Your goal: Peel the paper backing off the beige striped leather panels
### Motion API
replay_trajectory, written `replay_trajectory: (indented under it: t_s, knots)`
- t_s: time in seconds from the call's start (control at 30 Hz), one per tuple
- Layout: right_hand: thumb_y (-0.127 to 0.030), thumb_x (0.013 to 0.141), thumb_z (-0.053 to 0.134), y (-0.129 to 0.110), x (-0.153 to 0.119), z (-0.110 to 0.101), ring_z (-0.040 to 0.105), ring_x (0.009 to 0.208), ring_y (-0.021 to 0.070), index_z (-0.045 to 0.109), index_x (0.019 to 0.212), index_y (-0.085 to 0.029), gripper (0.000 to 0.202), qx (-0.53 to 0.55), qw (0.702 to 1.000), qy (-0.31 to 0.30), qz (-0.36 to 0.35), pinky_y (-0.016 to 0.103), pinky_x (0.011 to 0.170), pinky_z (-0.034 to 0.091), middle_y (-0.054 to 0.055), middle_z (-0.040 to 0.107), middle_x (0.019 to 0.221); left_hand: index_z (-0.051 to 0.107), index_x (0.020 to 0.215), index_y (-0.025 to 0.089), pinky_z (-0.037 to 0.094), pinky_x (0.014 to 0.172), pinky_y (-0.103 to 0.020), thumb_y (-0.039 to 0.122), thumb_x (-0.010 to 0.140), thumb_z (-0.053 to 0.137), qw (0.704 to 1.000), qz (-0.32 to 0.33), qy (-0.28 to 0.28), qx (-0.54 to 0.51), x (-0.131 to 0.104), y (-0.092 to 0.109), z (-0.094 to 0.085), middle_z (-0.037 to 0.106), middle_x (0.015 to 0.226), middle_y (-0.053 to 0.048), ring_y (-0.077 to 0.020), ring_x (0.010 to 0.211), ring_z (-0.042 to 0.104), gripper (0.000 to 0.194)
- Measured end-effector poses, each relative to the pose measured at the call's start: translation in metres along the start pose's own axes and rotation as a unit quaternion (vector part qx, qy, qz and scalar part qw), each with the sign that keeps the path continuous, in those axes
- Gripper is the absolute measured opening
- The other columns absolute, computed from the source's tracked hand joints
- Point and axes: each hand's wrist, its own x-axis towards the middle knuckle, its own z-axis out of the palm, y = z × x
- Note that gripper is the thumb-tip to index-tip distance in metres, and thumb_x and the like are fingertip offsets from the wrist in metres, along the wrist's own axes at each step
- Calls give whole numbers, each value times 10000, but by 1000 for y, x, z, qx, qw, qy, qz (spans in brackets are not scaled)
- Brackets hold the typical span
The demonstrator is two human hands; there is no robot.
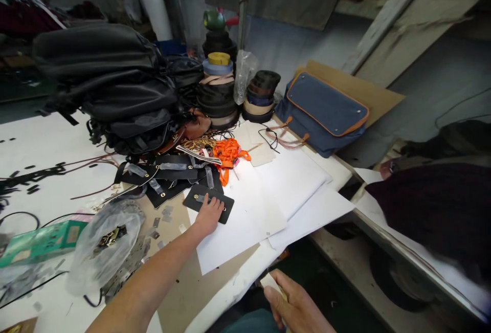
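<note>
My left hand (209,216) rests on a small black leather-like panel (229,204), its fingers laid over the surface. The panel lies on white sheets and has metal fittings and a greyish strip. Low at the table's front edge, my right hand (297,300) is closed around a small flat whitish piece with a yellowish edge (273,285); its exact kind I cannot make out. Behind my left hand are more black panels (178,173) with fittings and clear film strips. An orange tangle of ribbon (229,154) lies just beyond them.
Black bags (126,82) are piled at the back left. Strap rolls (217,92) stand in stacks behind. A blue bag (326,108) leans at the back right. A plastic bag of metal parts (111,236) and a green box (46,241) lie at the left.
</note>
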Motion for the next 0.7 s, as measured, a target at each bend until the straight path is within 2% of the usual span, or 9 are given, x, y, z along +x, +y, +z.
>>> replay_trajectory:
  t_s: [0.13, 0.2, 0.3, 0.37, 0.47, 0.6, 0.7]
  knots:
    - [-594, 981, 489, -3, -8, 2, 559, 730, 170, 572, 995, -249, 355, -5, 999, -26, -29, 282, 680, 482, -1, 561, 829, 543, 1447, 99, 173, 1207, -633, 56, 843, 499, 1000, 4, -12, 24, -10, -3, -5, 653, 1290, -213, -361, 1252, 524, 607]
    - [-542, 996, 479, -4, -11, 3, 533, 687, 157, 553, 951, -245, 308, -8, 999, -16, -51, 278, 671, 466, -16, 554, 777, 529, 1458, 95, 263, 1159, -591, 58, 853, 511, 1000, 4, -20, 24, -18, -3, -7, 644, 1279, -217, -357, 1217, 539, 606]
    - [-528, 1011, 460, -5, -11, 4, 501, 589, 139, 524, 959, -238, 301, 9, 999, -3, -45, 264, 593, 421, -40, 561, 676, 489, 1491, 119, 347, 1076, -517, 164, 862, 630, 999, 5, -32, 10, -32, -1, -12, 632, 1270, -212, -360, 1195, 543, 646]
    - [-547, 992, 505, -5, -9, 2, 532, 569, 141, 531, 958, -230, 320, 36, 998, -13, -50, 258, 565, 410, -26, 623, 669, 473, 1503, 133, 355, 1056, -494, 267, 802, 761, 999, 7, -35, -7, -42, 3, -20, 627, 1268, -206, -368, 1189, 541, 770]
    - [-560, 932, 612, -5, -4, -2, 568, 563, 148, 554, 888, -220, 347, 64, 995, -18, -76, 259, 577, 432, -7, 676, 652, 482, 1496, 141, 358, 1051, -491, 291, 708, 847, 999, -4, -20, -46, -59, 13, -38, 633, 1249, -195, -373, 1174, 547, 881]
    - [-608, 851, 683, -12, 2, -11, 548, 502, 150, 558, 847, -228, 400, 74, 994, 9, -79, 261, 543, 432, -30, 642, 571, 557, 1432, 184, 388, 1039, -488, 236, 757, 740, 990, -48, 50, -121, -85, 36, -74, 631, 1277, -170, -360, 1174, 557, 702]
    - [-612, 871, 662, -23, 7, -19, 506, 481, 138, 576, 811, -223, 403, 46, 992, 31, -115, 254, 530, 397, -47, 590, 518, 576, 1397, 186, 418, 1051, -472, 222, 830, 610, 968, -102, 123, -191, -106, 61, -103, 618, 1335, -162, -337, 1201, 562, 570]
